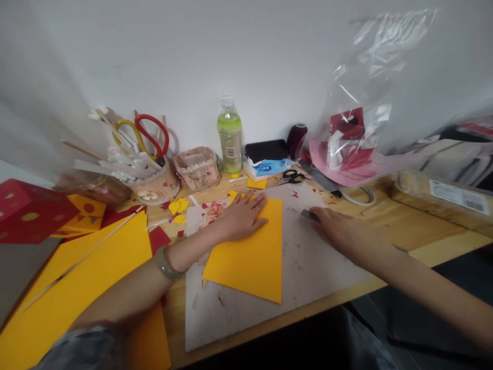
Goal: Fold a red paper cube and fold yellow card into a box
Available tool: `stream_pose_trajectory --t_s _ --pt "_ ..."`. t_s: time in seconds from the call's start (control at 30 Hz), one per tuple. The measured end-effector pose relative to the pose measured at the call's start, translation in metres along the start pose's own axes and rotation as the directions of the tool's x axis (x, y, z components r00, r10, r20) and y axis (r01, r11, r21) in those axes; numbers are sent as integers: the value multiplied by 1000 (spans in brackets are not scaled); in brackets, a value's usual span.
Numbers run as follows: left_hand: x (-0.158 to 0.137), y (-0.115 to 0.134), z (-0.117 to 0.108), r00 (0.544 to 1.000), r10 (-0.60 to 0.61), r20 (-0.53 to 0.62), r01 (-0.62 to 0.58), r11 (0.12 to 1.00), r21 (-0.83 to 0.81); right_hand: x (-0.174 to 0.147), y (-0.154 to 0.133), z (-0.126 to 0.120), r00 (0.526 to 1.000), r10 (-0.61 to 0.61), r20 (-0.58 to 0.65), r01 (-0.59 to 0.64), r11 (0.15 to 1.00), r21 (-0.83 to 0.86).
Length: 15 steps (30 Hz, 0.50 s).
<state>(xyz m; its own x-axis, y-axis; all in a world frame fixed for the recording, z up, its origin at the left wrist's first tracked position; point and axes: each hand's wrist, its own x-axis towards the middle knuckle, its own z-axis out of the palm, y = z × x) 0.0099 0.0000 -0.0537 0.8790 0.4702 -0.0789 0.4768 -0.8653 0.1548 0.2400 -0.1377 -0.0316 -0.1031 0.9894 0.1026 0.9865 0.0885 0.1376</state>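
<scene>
My left hand (244,216) lies flat, fingers spread, on a yellow sheet of paper (246,264). Beneath that sheet is a grey-white board (304,272), marked with red and dark specks. To the right of the sheet, my right hand (329,223) is closed on a small dark grey flat object (310,215). Only its end shows past the fingers, so its kind is unclear. Past the board's far edge lies a pair of black-handled scissors (293,177). Another large yellow sheet (88,267) is under and beside my left forearm, with a thin stick (87,254) across it.
Along the wall stand a holder (157,185) with red- and yellow-handled scissors, a small basket (197,168), a green bottle (230,136), a tissue pack (265,167) and a thread spool (296,140). At right are a plastic bag (346,92), tape roll (358,196) and clear box (442,198).
</scene>
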Motion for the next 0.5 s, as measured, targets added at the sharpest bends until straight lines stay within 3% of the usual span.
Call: stream_pose_trajectory --t_s 0.2,0.5 --pt "0 1 -1 1000 -8 4 8 1000 2 -9 -18 -4 983 -174 64 185 951 -249" --pt "1 1 -1 1000 -7 7 7 1000 -16 12 -38 -13 983 -171 73 186 914 -361"
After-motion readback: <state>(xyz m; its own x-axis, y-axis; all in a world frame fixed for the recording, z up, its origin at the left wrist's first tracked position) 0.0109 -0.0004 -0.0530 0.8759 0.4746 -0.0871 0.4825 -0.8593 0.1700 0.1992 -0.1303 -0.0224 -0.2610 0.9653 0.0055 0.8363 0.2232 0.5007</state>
